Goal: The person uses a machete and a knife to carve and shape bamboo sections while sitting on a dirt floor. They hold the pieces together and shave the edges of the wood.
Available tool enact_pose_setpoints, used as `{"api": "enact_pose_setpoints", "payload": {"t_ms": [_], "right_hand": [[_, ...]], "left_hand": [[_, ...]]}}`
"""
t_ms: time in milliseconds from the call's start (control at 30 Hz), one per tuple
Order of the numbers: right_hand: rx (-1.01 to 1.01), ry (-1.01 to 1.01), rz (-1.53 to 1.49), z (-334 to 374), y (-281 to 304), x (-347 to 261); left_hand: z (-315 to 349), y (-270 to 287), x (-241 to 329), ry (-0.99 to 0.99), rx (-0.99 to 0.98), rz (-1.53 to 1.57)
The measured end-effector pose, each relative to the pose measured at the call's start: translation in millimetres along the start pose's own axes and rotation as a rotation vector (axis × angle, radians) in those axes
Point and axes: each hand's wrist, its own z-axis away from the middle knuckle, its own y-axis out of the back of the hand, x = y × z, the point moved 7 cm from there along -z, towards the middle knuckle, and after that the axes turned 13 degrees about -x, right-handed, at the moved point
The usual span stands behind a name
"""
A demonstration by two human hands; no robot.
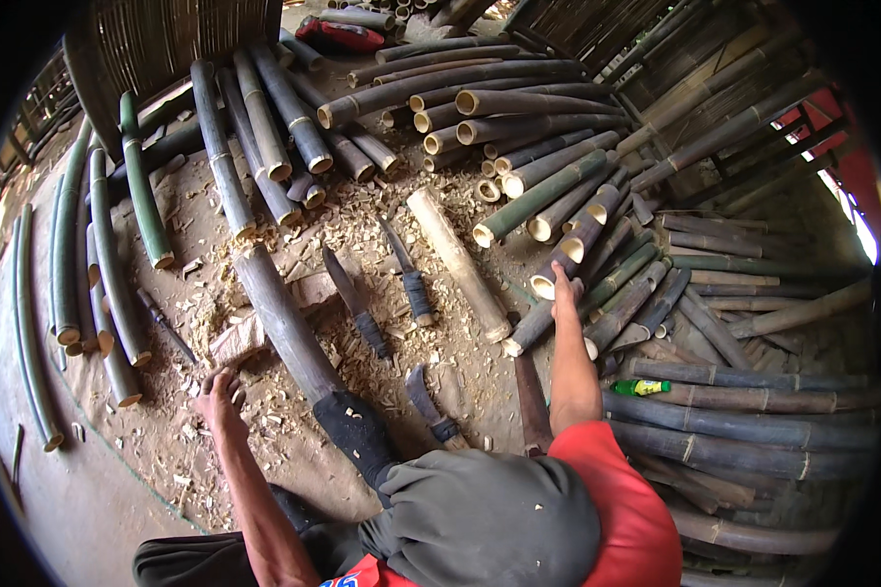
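My right hand (564, 292) reaches forward on the right, its fingers closed around the cut end of a dark bamboo pole (578, 243) in the pile. On the left, my left hand (222, 393) is low over the ground, near a pale wooden block (240, 339). Its fingers are slightly bent and apart, and nothing shows in them. Between my arms a grey-brown bamboo pole (284, 318) slants across the block, dark cloth (357, 435) at its near end. Three curved knives with dark wrapped handles, one knife (357, 308) nearest the pole, lie among the shavings.
Bamboo poles (519, 98) are stacked at the far right, with more poles (744, 421) along the right side. Green poles (69, 254) stretch out on the left. A peeled pale pole (460, 264) lies mid-ground. A green bottle (641, 387) rests on the right-hand poles.
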Motion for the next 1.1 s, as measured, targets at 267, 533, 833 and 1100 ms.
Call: {"api": "enact_pose_setpoints", "payload": {"t_ms": [267, 533, 833, 1100], "right_hand": [[0.164, 0.079, 0.245, 57.2, 33.6, 2.8], [0.012, -0.143, 0.0, 63.0, 39.6, 137.1], [-0.519, -0.434, -0.023, 90.5, 5.1, 112.5], [-0.391, -0.162, -0.602, 90.0, 50.9, 80.1]], "left_hand": [[3.9, -13.5, 9.9, -0.123, -0.093, -0.048], [16.6, -43.4, 9.8, -0.121, -0.079, 0.052], [8.0, -0.5, 12.6, -0.146, -0.04, 0.036], [17.6, 1.1, 27.6, -0.235, 0.043, 0.092]]}}
